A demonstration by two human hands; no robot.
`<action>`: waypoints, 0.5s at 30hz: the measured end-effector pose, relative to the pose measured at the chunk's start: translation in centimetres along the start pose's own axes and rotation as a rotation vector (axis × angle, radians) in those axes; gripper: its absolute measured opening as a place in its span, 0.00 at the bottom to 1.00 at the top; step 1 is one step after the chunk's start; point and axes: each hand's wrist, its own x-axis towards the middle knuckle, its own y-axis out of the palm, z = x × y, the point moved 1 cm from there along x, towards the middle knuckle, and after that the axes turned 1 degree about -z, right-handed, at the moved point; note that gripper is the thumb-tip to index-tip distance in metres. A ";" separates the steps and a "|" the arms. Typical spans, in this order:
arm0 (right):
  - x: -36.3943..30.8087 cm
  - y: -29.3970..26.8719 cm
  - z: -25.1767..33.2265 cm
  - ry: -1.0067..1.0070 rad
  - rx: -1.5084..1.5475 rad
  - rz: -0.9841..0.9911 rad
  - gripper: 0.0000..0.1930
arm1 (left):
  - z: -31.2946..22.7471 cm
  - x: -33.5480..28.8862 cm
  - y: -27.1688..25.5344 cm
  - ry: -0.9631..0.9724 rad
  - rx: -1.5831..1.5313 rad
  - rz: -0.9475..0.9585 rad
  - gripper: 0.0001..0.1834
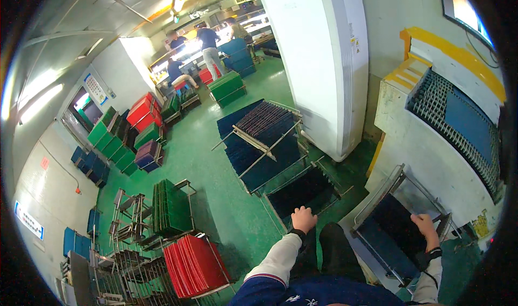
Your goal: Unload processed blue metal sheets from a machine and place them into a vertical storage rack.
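Note:
My left hand (304, 219) is in front of me with its fingers curled, at the near edge of a low wire rack (345, 191) holding dark panels (302, 194). Whether it grips anything there is hidden. To the right, my right hand (426, 228) closes its fingers at the edge of the dark blue panels (388, 228). Those panels stand close together in a tilted metal rack (402, 171) beside the machine. Both wrists wear black bands, and a thin cable hangs from the right one.
A roller conveyor machine (450, 128) rises on the right, a blue sheet (470, 124) on its rollers. Ahead are a larger rack of dark panels (261, 144) and a tall white cabinet (324, 63). Red panels (195, 265) and green panels (171, 206) stand left. People (208, 39) work far back.

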 end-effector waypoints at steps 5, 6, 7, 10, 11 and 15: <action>0.0 0.4 0.0 -0.037 0.006 -0.055 0.28 | -0.1 0.2 0.3 0.006 -0.002 -0.021 0.21; -0.2 0.4 0.4 -0.032 -0.017 -0.059 0.29 | -0.1 0.2 0.4 0.005 -0.004 -0.025 0.21; -0.4 0.3 0.9 -0.028 -0.040 -0.063 0.29 | 0.0 0.1 0.4 0.008 -0.005 -0.032 0.21; -0.7 0.3 1.0 0.007 -0.104 -0.083 0.29 | -0.2 0.1 0.4 0.013 -0.005 -0.048 0.21; -0.7 0.2 0.9 0.022 -0.125 -0.091 0.29 | -0.3 0.1 0.4 0.010 -0.003 -0.048 0.21; -0.7 0.1 1.6 0.004 -0.174 -0.073 0.30 | -0.2 0.0 0.2 0.012 0.007 -0.043 0.21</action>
